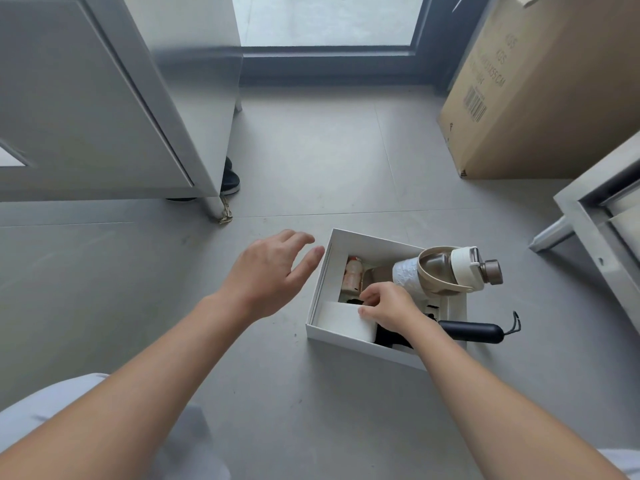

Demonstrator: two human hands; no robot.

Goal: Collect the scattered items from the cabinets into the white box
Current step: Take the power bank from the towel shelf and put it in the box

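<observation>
White box (353, 344) on floor, crowded. Right hand (388, 308) curled on white container (346, 322) at box's near-left corner, likely seating it in last gap. Left hand (273, 271) spread, holding nothing, beside left wall, probably ready to steady box.

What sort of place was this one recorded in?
Probably an indoor room in a home or office: tiled floor, a white cabinet on legs, and a large cardboard box near a floor-level window.
</observation>
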